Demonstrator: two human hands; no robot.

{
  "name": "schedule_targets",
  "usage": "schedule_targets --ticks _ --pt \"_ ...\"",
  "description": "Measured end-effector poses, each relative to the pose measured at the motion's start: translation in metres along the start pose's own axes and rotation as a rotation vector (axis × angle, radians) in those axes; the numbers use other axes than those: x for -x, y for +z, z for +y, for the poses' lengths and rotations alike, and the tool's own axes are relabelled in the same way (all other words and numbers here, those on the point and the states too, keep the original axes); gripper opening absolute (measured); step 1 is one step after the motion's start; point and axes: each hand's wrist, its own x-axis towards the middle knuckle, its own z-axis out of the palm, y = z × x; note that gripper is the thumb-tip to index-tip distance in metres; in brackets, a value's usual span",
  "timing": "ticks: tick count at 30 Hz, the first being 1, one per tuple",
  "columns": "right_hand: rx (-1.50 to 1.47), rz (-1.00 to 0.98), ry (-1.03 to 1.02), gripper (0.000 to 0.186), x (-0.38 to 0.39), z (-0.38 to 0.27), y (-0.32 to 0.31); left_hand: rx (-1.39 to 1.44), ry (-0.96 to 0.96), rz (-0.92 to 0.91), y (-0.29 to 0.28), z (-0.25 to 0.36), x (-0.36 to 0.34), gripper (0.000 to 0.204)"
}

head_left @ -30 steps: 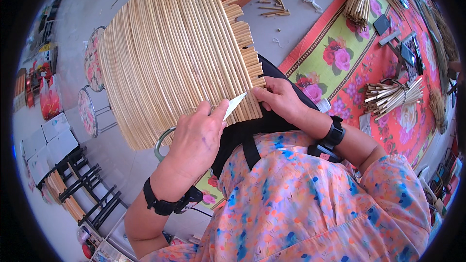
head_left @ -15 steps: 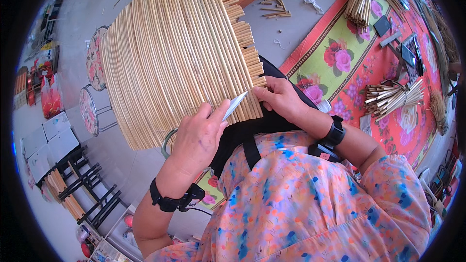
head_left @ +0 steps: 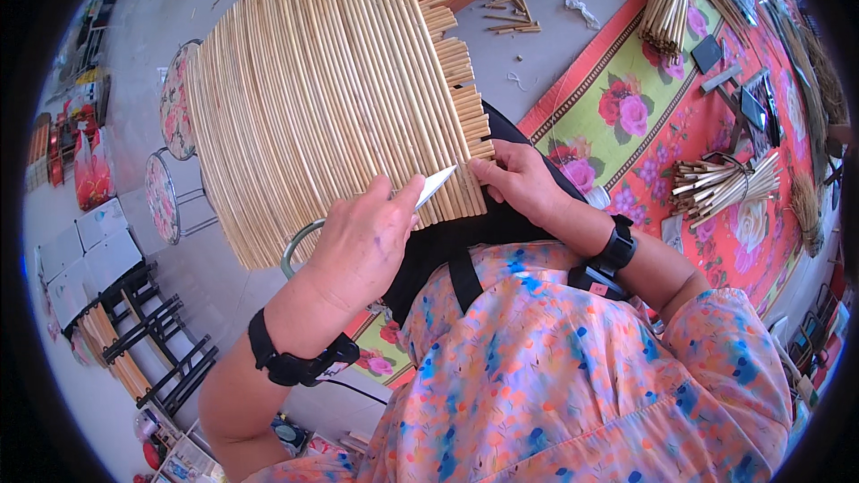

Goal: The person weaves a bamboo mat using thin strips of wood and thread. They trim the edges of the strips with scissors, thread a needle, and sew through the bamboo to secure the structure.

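A mat of pale straw-coloured stalks (head_left: 313,98), laid side by side, spreads over the upper middle and reaches my lap. Its right edge is stepped, with shorter stalk ends jutting out. My left hand (head_left: 358,237) is closed around scissors (head_left: 436,186). Their pale pointed blade lies over the mat's near right corner, and a green loop handle shows behind the hand, whose palm side is hidden. At that same corner, just right of the blade tip, my right hand (head_left: 519,181) pinches the mat's edge between thumb and fingers.
To the right, a flowered red and green cloth (head_left: 626,116) bears a bundle of cut stalks (head_left: 725,183), a taller tied bundle (head_left: 665,4) and a dark phone-like device (head_left: 756,107). Two round flowered stools (head_left: 163,197) stand at left. Loose stalk pieces (head_left: 514,13) lie on the floor.
My left forearm and elbow have swung outward to the left, and more of the green loop handle shows. The blade tip and my right hand stay nearly in place at the mat's edge.
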Motion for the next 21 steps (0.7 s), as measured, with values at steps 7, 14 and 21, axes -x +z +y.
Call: schedule_targets --ticks 7,14,21 --pt "0.026 0.019 0.018 0.026 0.001 -0.002 0.001 -0.050 -0.039 -0.083 -0.005 0.009 -0.009 0.038" --pt "0.051 -0.014 0.013 0.024 0.002 -0.005 -0.001 0.186 -0.059 -0.063 0.003 -0.005 -0.007 0.041" --pt "-0.011 0.023 -0.010 0.027 0.000 -0.001 -0.002 0.153 -0.052 0.030 0.019 -0.006 0.003 0.042"
